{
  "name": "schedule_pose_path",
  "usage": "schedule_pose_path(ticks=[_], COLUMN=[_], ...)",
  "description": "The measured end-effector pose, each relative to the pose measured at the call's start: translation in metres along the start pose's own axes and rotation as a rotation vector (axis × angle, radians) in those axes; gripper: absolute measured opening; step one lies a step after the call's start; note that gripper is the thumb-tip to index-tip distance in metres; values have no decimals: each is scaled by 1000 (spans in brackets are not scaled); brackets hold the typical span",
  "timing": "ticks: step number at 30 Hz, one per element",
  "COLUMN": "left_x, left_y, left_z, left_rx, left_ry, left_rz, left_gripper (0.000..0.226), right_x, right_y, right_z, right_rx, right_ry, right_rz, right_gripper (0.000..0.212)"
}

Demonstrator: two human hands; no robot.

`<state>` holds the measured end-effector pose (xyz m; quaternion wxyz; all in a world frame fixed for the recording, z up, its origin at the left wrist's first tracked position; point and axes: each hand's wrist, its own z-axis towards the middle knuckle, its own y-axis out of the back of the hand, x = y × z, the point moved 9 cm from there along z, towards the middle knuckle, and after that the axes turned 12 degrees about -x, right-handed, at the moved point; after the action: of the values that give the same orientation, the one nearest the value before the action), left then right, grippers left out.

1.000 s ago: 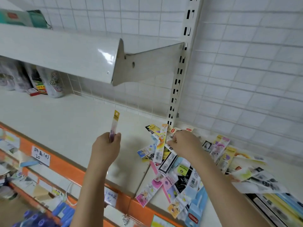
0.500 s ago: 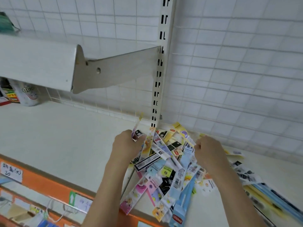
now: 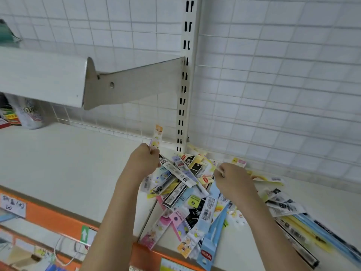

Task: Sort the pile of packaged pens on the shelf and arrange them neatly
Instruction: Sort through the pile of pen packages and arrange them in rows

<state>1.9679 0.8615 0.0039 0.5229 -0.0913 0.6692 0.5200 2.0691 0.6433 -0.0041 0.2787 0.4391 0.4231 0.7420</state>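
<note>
— Where do the pens lie?

— The pile of packaged pens sprawls on the shelf between my hands, long axes fanned every way. My left hand grips one packet upright.

— And the right?

— My right hand, fingers curled, pinches a packet edge, I judge; it sits nearer the heap's far side.

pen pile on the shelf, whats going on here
A person is sorting a jumbled pile of packaged pens on a white shelf. The left hand grips a pen packet upright above the pile's left edge. The right hand is curled down into the pile, pinching at a packet. Most packets lie crisscrossed and unsorted.
</note>
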Motion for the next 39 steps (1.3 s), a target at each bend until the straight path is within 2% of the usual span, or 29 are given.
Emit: schedule_pose_path(ticks=[4, 8, 10, 13, 20, 24, 25, 28, 30, 33, 39], left_x=[15, 38, 46, 47, 16, -4, -7, -13, -14, -12, -7], left_y=[16, 16, 17, 16, -11, -23, -27, -36, -44, -55, -60], left_z=[-11, -17, -17, -14, -11, -13, -13, -12, -12, -15, -14], left_rx=[-26, -12, -21, -25, -16, -45, -38, -21, 4, 43, 116], left_ry=[124, 257, 258, 190, 82, -6, -26, -33, -11, 29, 60], left_rz=[-139, -196, -152, -57, 117, 366, 417, 487, 508, 527, 398], left_gripper=[8, 13, 13, 16, 38, 40, 47, 82, 87, 79, 44], right_x=[26, 40, 41, 37, 6, -31, -40, -63, -67, -65, -57], right_y=[-22, -42, -48, -50, -14, 4, 8, 18, 22, 24, 12], right_z=[12, 14, 12, 14, 16, 4, 0, -12, -19, -23, -23], right_rx=[45, 150, 201, 242, 106, 21, 9, -49, -88, -106, -41], right_ry=[27, 37, 39, 33, -16, -133, -168, -287, -320, -311, -232], right_rz=[-12, -16, -33, -28, 35, 31, 36, 84, 146, 141, 92], right_gripper=[38, 43, 47, 41, 31, 14, 11, 29, 30, 38, 34])
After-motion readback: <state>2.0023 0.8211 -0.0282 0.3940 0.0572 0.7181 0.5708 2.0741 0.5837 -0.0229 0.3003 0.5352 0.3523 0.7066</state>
